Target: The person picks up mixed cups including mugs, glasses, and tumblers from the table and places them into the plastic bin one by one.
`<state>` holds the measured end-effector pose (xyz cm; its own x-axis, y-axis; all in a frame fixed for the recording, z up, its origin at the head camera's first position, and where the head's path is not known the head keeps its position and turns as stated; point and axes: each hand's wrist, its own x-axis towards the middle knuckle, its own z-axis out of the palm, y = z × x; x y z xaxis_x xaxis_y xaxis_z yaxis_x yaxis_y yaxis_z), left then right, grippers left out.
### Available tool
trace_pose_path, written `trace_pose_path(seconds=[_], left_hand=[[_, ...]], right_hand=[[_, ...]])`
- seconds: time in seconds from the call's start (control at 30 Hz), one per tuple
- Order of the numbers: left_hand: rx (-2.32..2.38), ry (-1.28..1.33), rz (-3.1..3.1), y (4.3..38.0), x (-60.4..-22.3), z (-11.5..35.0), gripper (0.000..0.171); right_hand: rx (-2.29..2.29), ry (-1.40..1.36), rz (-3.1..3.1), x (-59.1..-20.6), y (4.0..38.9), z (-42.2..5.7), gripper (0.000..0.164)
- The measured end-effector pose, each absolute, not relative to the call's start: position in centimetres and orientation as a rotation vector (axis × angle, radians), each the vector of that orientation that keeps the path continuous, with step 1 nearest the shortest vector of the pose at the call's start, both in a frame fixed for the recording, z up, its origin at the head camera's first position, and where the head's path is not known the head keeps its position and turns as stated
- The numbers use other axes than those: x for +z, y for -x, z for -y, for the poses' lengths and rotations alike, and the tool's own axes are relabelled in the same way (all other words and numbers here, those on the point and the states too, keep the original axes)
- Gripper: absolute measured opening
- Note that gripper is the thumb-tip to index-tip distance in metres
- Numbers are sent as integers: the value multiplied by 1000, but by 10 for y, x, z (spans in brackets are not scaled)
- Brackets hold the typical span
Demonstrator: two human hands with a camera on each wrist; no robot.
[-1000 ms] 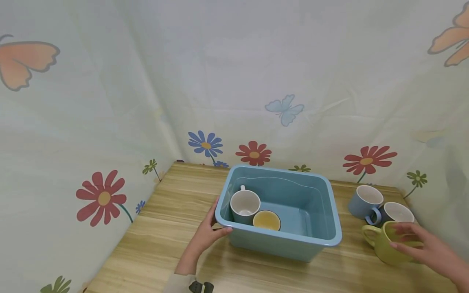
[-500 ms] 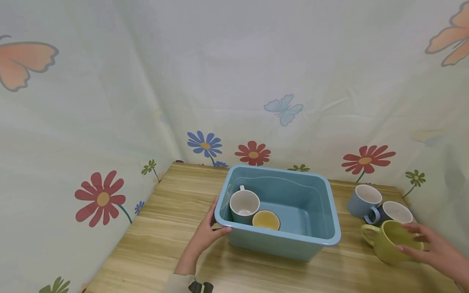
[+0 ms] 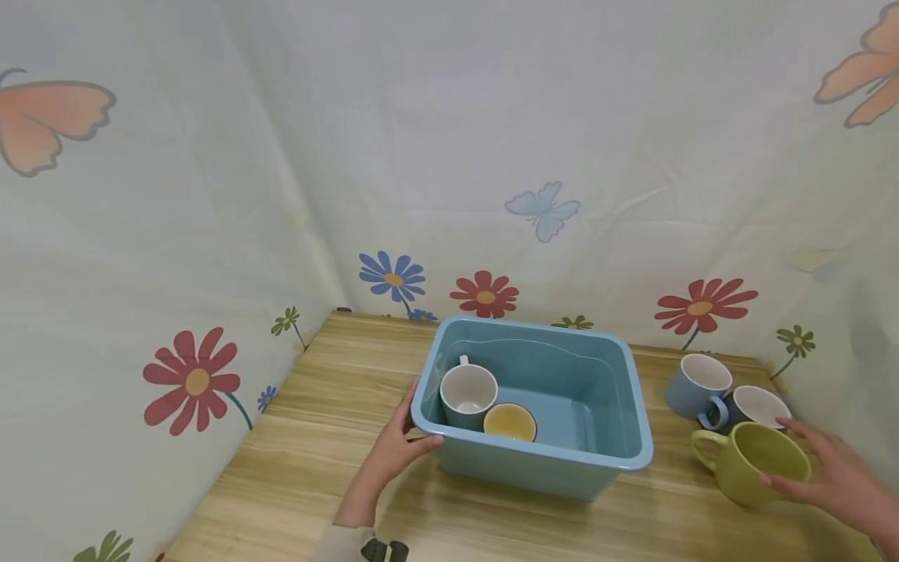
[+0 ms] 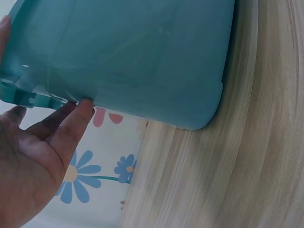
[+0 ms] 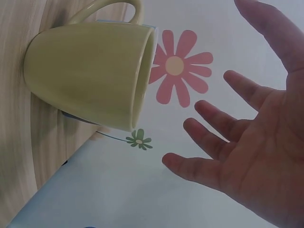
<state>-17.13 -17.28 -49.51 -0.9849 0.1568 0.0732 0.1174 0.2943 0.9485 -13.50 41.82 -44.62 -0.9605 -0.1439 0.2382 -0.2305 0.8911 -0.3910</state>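
Note:
A blue plastic bin [image 3: 520, 472] stands mid-table, its front left corner held by my left hand [image 3: 395, 449], thumb at the front rim and fingers against the side under the lip [image 4: 45, 142]. Inside, at the left, sit a white-lined mug [image 3: 468, 390] and a cup with a yellow inside [image 3: 510, 422]. My right hand [image 3: 836, 484] is beside a yellow-green mug [image 3: 755, 464] that stands upright to the right of the bin. In the right wrist view, its spread fingers [image 5: 204, 168] are apart from the mug's rim and hold nothing.
Behind the yellow-green mug stand a light blue mug [image 3: 695, 386] and a dark mug with a white inside [image 3: 762, 407], close together. The wooden table [image 3: 337, 375] meets a flower-printed curtain [image 3: 421, 195] at the back and sides.
My right hand's fingers have come out from over the yellow-green mug's opening and drawn off to its right, spreading. The mug stays where it stood. My left hand and the bin have not moved.

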Motion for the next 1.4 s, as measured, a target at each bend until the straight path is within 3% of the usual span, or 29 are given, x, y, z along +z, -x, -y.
trace_pose_path(seconds=[0.8, 1.4], left_hand=[[1855, -240, -2476, 173, -494, 172, 106], [1837, -230, -2482, 172, -495, 172, 107]], right_hand=[[551, -307, 2892, -465, 146, -418, 107], [581, -379, 2929, -470, 159, -425, 93]])
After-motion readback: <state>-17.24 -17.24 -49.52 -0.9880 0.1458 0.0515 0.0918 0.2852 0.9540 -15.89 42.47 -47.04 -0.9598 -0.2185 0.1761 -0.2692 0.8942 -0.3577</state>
